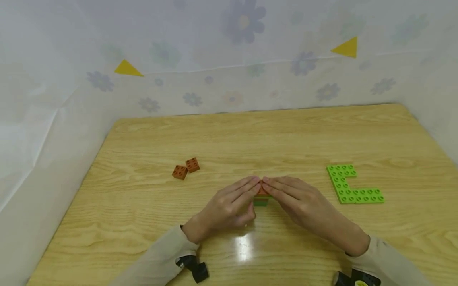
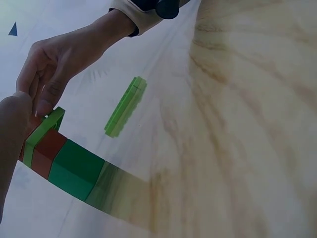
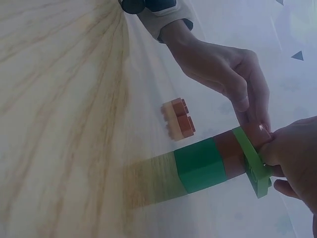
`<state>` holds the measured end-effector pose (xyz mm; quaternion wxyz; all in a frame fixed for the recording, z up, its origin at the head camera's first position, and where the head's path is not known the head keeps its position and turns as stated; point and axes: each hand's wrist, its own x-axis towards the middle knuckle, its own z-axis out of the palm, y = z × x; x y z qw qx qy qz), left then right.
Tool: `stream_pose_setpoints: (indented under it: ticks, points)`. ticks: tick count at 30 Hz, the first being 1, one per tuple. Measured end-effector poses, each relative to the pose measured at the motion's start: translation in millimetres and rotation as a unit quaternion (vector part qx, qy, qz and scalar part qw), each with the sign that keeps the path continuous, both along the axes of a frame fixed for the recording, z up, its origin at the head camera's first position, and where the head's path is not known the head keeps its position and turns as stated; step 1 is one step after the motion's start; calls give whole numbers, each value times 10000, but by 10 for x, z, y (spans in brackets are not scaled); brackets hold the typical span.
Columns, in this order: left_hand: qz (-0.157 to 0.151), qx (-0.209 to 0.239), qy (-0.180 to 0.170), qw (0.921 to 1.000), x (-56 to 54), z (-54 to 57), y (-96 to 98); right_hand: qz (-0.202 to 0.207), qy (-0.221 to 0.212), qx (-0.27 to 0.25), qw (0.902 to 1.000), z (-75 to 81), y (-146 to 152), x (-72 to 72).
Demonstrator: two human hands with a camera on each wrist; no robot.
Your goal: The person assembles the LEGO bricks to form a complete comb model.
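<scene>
Block stack (image 1: 262, 194) stands upright, long axis vertical, brown end up; left hand (image 1: 230, 203) and right hand (image 1: 302, 200) touch it, fingers extended.

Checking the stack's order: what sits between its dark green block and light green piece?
A reddish-brown block, touching both; the left wrist and right wrist views show it.

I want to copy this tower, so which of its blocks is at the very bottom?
The dark green block: it alone rests on the table. The lower brown block, light green piece and top brown block are stacked above it.
</scene>
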<state>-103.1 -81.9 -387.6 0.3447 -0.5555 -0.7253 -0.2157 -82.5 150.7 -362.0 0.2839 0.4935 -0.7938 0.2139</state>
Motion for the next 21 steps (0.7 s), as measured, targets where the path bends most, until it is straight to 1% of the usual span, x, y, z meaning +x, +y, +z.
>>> stream_pose_setpoints:
  ticks: [3, 7, 11, 15, 21]
  points:
    - [27, 16, -30, 10000, 15, -1, 5, 0, -72, -7, 10000, -17, 5, 7]
    - [47, 56, -83, 9999, 2, 11, 18, -14, -118, -36, 9999, -27, 9, 6]
    - [-73, 193, -498, 9985, -14, 26, 14, -33, -200, -96, 9997, -9, 0, 12]
    - [-170, 350, -980, 9944, -19, 31, -4, -33, -259, -237, 9994, 0, -28, 4]
    - [-174, 529, -1458, 9877, -7, 33, -3, -124, -341, -274, 9990, -3, -42, 10]
